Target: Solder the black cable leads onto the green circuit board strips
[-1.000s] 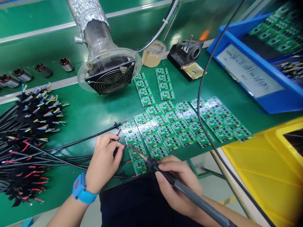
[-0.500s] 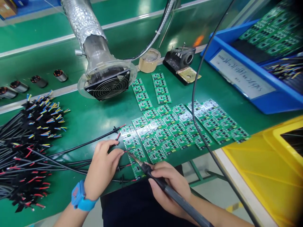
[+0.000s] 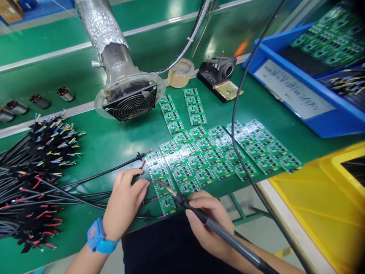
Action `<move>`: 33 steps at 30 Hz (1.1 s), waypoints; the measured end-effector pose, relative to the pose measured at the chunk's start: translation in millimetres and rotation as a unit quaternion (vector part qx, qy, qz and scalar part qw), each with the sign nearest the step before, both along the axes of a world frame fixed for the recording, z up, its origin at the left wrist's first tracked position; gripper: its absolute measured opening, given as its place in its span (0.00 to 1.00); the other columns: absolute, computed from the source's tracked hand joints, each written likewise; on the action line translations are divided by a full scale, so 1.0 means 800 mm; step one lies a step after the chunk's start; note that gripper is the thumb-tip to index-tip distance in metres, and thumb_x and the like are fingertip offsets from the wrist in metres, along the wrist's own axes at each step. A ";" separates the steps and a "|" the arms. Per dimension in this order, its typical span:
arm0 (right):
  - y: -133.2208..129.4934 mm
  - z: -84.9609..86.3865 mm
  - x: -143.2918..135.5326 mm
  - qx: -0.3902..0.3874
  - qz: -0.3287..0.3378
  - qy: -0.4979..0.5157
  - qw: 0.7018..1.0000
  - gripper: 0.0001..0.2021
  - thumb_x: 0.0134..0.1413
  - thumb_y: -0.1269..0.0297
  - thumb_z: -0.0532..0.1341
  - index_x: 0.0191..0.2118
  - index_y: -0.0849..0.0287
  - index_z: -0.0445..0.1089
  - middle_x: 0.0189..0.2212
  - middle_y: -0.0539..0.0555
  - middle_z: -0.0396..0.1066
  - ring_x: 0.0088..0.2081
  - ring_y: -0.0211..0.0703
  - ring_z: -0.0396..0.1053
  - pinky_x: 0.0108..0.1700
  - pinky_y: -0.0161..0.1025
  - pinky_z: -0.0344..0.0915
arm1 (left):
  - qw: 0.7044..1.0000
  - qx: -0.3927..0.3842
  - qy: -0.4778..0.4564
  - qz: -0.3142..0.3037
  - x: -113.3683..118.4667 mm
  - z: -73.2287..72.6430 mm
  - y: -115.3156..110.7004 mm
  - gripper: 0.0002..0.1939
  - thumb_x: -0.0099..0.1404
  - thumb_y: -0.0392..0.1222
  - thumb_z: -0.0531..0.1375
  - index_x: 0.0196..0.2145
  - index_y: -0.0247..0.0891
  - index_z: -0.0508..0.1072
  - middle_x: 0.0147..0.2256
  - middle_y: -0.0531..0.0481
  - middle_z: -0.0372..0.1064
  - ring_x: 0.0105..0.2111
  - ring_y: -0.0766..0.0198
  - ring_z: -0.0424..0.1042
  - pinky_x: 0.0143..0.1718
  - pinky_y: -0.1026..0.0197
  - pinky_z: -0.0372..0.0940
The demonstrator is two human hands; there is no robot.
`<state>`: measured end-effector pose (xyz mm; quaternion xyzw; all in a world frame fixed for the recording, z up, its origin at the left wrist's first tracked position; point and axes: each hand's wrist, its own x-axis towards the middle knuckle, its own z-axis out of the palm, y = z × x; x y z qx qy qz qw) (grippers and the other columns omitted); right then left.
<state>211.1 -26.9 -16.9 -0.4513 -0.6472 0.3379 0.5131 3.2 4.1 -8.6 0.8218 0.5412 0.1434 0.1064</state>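
My left hand [image 3: 124,196] is closed in a pinch on a black cable, whose red wire end [image 3: 151,182] shows past the fingertips at the left edge of a green circuit board strip [image 3: 159,169]. Between the fingers the cable itself is hidden. In my right hand [image 3: 211,219] is a soldering iron [image 3: 238,245], gripped like a pen. Its tip is over the board, slightly right of the red wire end. Other black cables with red wire ends lie along the same board edge, above and below my left hand.
More circuit board panels [image 3: 205,152] lie to the right. A fume extractor [image 3: 132,102] hangs above the bench. Behind stand a tape roll [image 3: 179,78] and an iron stand [image 3: 216,72]. Cable bundles [image 3: 54,144] lie left; a blue bin [image 3: 319,110] and yellow crate [image 3: 319,198] are right.
My right hand has drawn the soldering iron slightly right, and its tip has shifted away from the red wire end. My left hand stays in nearly the same place.
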 end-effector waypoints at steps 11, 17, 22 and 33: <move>0.007 0.000 0.006 0.012 0.030 0.035 0.999 0.16 0.46 0.80 0.55 0.40 0.56 0.60 0.27 0.50 0.62 0.27 0.37 0.64 0.26 0.36 0.66 | 0.999 -0.002 -0.021 0.042 -0.004 0.011 0.012 0.05 0.64 0.38 0.53 0.37 0.39 0.68 0.43 0.45 0.64 0.45 0.58 0.64 0.46 0.52 0.63; 0.020 0.004 0.003 0.039 0.007 0.028 0.999 0.14 0.46 0.81 0.55 0.39 0.57 0.61 0.28 0.51 0.61 0.29 0.37 0.64 0.27 0.36 0.66 | 0.986 -0.045 -0.023 0.160 0.003 0.016 0.035 0.10 0.62 0.46 0.56 0.36 0.38 0.71 0.33 0.49 0.67 0.33 0.60 0.68 0.36 0.57 0.65; 0.039 0.004 -0.006 0.073 0.003 0.025 0.997 0.13 0.46 0.80 0.57 0.38 0.57 0.62 0.28 0.52 0.63 0.31 0.39 0.66 0.32 0.38 0.68 | 0.989 -0.029 -0.049 0.137 0.006 0.014 0.043 0.09 0.65 0.42 0.52 0.34 0.39 0.70 0.33 0.49 0.68 0.35 0.62 0.68 0.39 0.59 0.64; 0.042 -0.010 -0.015 0.071 0.017 0.007 0.997 0.13 0.44 0.78 0.58 0.37 0.56 0.61 0.26 0.50 0.64 0.31 0.41 0.70 0.38 0.43 0.73 | 0.980 -0.110 -0.105 0.126 0.002 0.005 0.038 0.09 0.63 0.43 0.54 0.28 0.39 0.70 0.31 0.50 0.64 0.32 0.64 0.65 0.36 0.61 0.62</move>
